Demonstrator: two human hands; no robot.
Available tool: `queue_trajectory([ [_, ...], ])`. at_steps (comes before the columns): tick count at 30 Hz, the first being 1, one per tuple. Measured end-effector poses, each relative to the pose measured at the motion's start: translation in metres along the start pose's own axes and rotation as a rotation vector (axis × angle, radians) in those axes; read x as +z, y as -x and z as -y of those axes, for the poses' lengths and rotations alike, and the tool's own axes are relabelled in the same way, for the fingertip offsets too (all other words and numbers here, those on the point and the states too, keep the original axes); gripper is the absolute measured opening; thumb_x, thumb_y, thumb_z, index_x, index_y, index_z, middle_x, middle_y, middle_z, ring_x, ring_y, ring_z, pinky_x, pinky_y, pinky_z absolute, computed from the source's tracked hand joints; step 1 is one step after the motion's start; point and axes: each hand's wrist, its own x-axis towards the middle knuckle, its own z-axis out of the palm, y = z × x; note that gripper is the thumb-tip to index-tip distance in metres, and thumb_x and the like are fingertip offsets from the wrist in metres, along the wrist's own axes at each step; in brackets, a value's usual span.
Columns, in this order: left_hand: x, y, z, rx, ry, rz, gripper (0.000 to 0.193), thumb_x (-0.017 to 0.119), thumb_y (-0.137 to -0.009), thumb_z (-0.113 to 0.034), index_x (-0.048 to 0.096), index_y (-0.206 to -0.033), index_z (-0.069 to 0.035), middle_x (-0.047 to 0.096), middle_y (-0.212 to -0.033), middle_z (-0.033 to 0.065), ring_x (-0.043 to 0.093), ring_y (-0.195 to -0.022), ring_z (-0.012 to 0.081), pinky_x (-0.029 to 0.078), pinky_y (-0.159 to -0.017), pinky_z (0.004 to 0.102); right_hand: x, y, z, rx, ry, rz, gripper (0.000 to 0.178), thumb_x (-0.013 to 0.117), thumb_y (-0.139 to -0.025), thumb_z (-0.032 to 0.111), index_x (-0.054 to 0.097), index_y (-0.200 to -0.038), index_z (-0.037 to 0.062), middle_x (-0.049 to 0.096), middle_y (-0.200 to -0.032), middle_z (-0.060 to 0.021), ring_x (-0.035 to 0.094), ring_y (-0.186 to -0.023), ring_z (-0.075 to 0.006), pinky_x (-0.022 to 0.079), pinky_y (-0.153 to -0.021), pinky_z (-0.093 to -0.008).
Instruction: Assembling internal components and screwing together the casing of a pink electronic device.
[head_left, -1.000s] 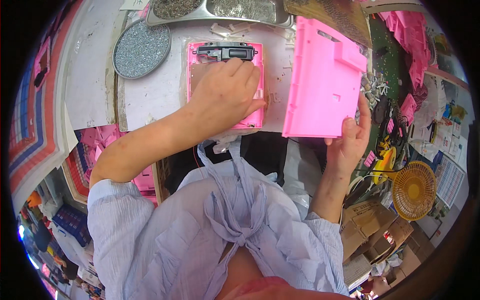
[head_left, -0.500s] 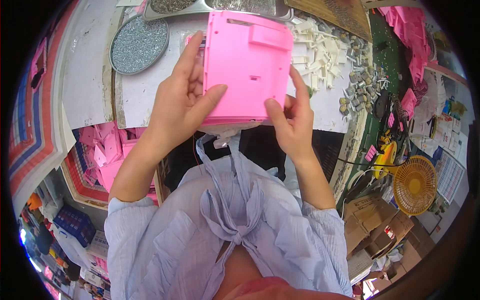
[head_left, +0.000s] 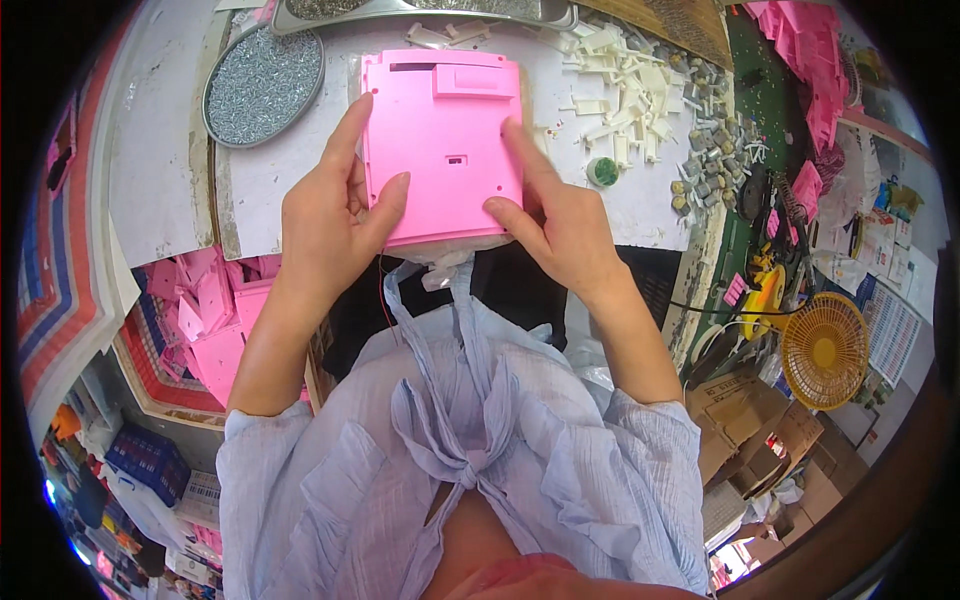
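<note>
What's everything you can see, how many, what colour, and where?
pink panel: 1, pink, between the hands
table: 1, white, under the panel
round tray: 1, grey, left of the panel
divided tray: 1, silver, top edge
plastic pieces: many, white, right of the panel
metal parts: many, greyish, beyond those
small round thing: 1, green, near the right hand
fan: 1, yellow, right
boxes: several, brown, lower right
pink parts: many, pink, left, below the table
shirt: 1, pale blue, bottom
background clutter: too small to count
left hand: 1, bare, panel's left side
right hand: 1, bare, panel's right side
</note>
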Motion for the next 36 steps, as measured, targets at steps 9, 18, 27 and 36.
queue_trajectory([
  [9, 0.010, 0.022, 0.015, 0.016, -0.073, -0.039, 0.059, 0.070, -0.095, -0.024, 0.053, -0.149, -0.007, 0.056, -0.064, 0.0089, 0.055, -0.055, 0.0285, 0.048, -0.058, 0.0382, -0.025, -0.015, 0.016, -0.043, 0.456, 0.316, 0.075, 0.064, -0.097, 0.047, 0.037, -0.159, 0.0132, 0.065, -0.062, -0.0149, 0.067, -0.059, -0.0385, 0.053, -0.059, -0.0478],
  [18, -0.081, -0.073, 0.080, 0.328, -0.629, -0.415, 0.018, 0.075, -0.088, -0.016, 0.077, -0.104, -0.008, 0.066, -0.082, 0.0085, 0.066, -0.078, 0.0212, 0.052, -0.070, 0.0341, -0.047, -0.059, 0.059, -0.365, 0.744, 0.429, 0.035, 0.071, -0.084, 0.023, 0.071, -0.110, 0.0003, 0.068, -0.067, -0.0146, 0.071, -0.067, -0.0333, 0.055, -0.058, -0.0446],
  [27, -0.083, -0.084, 0.096, 0.110, -0.411, -0.313, 0.012, 0.073, -0.086, -0.022, 0.078, -0.088, -0.011, 0.070, -0.089, 0.0035, 0.065, -0.093, 0.0261, 0.046, -0.082, 0.0451, 0.013, -0.211, 0.115, -0.602, 0.558, 0.236, 0.019, 0.064, -0.092, 0.023, 0.069, -0.092, 0.0045, 0.071, -0.094, -0.0138, 0.066, -0.092, -0.0376, 0.054, -0.079, -0.0465],
  [36, -0.087, -0.082, 0.109, 0.143, -0.576, -0.417, 0.013, 0.072, -0.090, -0.020, 0.075, -0.091, -0.007, 0.070, -0.089, 0.0059, 0.067, -0.089, 0.0260, 0.048, -0.080, 0.0400, 0.093, -0.262, 0.094, -0.903, 0.700, 0.059, 0.021, 0.060, -0.086, 0.017, 0.078, -0.083, 0.0077, 0.072, -0.094, -0.0090, 0.061, -0.107, -0.0278, 0.046, -0.089, -0.0432],
])
